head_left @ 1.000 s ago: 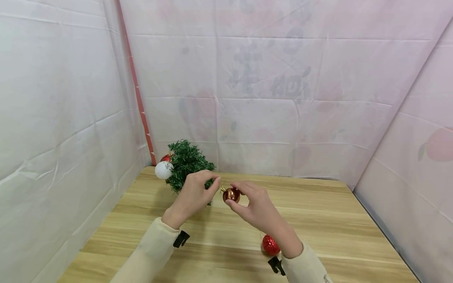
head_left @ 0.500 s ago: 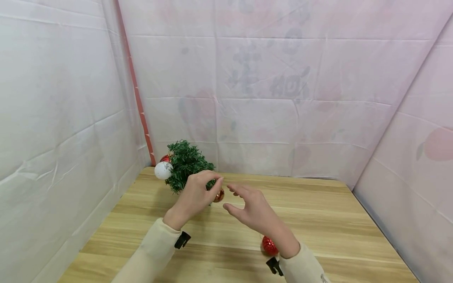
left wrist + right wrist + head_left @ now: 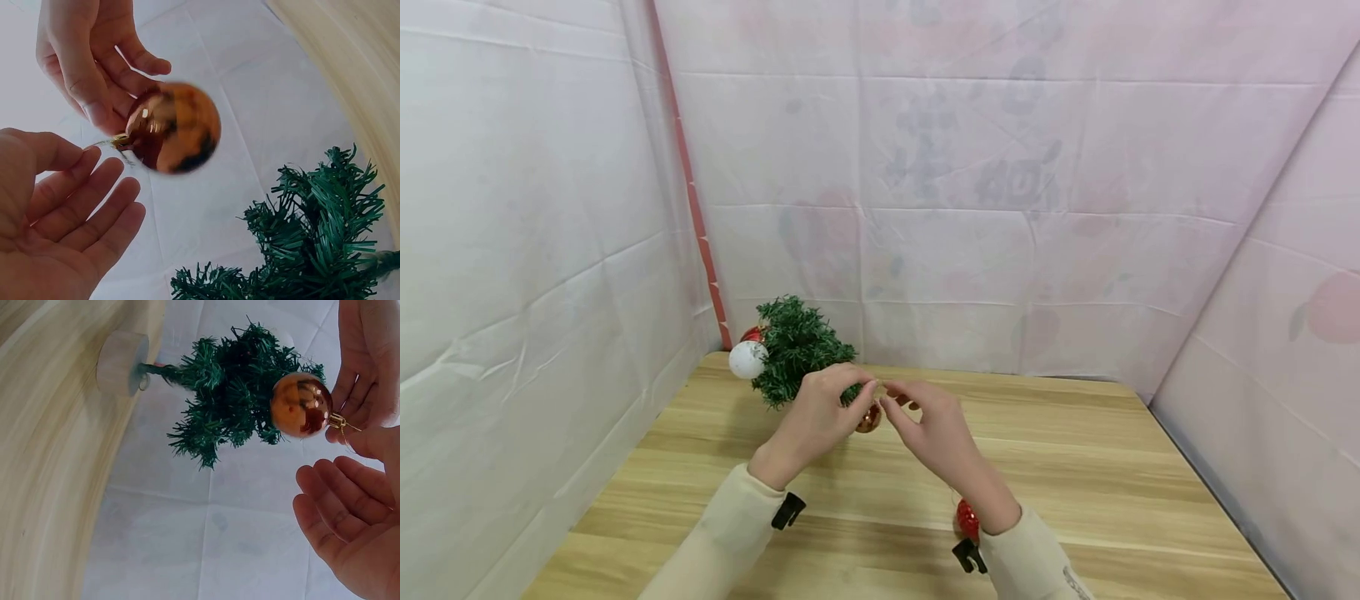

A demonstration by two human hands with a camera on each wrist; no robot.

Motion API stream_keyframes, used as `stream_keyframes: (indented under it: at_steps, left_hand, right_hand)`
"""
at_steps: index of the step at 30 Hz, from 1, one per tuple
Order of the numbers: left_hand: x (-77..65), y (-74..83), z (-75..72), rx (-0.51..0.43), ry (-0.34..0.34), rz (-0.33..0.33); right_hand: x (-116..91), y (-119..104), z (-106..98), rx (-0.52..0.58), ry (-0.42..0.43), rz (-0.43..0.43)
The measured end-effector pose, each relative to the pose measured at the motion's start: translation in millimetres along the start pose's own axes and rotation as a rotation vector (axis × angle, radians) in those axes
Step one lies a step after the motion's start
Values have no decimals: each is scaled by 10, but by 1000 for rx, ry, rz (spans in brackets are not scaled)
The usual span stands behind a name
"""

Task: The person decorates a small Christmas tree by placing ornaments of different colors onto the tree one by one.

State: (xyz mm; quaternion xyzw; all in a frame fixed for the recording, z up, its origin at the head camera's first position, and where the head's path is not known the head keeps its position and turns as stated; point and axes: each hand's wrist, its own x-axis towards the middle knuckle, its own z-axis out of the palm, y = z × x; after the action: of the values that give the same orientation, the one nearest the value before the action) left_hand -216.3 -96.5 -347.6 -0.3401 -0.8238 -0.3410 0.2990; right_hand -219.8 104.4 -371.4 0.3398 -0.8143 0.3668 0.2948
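A shiny copper-coloured Christmas bauble (image 3: pixel 178 128) hangs between my hands, its gold cap (image 3: pixel 337 420) carrying a thin thread. My left hand (image 3: pixel 812 417) pinches that thread between thumb and index finger, the other fingers spread. Close by on the other side, my right hand (image 3: pixel 936 433) has its thumb and index finger at the thread loop and pinches it. In the head view the left fingers partly cover the bauble. Just behind the left hand is a small green artificial Christmas tree (image 3: pixel 797 346), on a pale round base (image 3: pixel 122 362).
On the tree's left side hang a white bauble (image 3: pixel 748 360) and a red bauble (image 3: pixel 752 334). A glittery red bauble (image 3: pixel 967 518) lies on the wooden table (image 3: pixel 1075 467), partly hidden by my right wrist. Pale cloth walls (image 3: pixel 940 167) enclose the table.
My right hand let go of the bauble's body, and the bauble swung left below my left fingers. My right fingertips have since closed in on the thread. The left hand barely moved.
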Motion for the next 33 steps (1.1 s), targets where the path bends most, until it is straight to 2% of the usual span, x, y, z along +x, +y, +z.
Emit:
stream_keyframes:
  at_steps: [8,14,26,33]
  left_hand:
    - [-19,-1,-33,-6,-6,-19]
    - [-68,-35,-47,28,22,-26]
    - [-152,-106,-100,104,70,-132]
    - [-171,-191,-127,156,113,-165]
  right_hand:
    - [59,-15,78,45,4,16]
    - [97,-28,141,40,12,16]
    - [228,-46,313,53,27,8]
    - [340,-37,377,42,8,4]
